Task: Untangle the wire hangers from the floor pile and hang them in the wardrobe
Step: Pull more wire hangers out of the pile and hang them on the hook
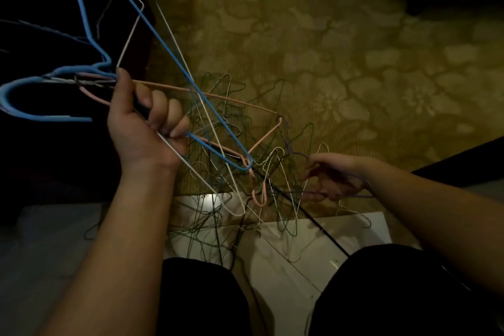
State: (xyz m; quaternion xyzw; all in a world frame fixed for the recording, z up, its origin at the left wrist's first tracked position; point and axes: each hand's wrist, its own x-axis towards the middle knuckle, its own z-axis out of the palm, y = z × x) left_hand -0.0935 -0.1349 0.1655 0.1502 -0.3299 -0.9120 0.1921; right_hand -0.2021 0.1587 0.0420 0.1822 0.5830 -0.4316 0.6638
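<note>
My left hand (147,123) is raised and shut on a bundle of wire hangers: a blue hanger (174,54), a white hanger (128,43) and a pink hanger (218,97), with their hooks sticking out to the left. Below lies the tangled floor pile of hangers (231,199), mostly dark green, white and pink. My right hand (335,174) is low at the pile's right side, fingers pinched on a thin purple hanger (351,196). The held bundle's lower ends hang down into the pile.
Patterned olive carpet (327,49) covers the floor ahead. A white panel (300,248) lies under the pile's near part. A dark opening, seemingly the wardrobe (41,22), is at the left. My knees in black (395,294) fill the bottom of the view.
</note>
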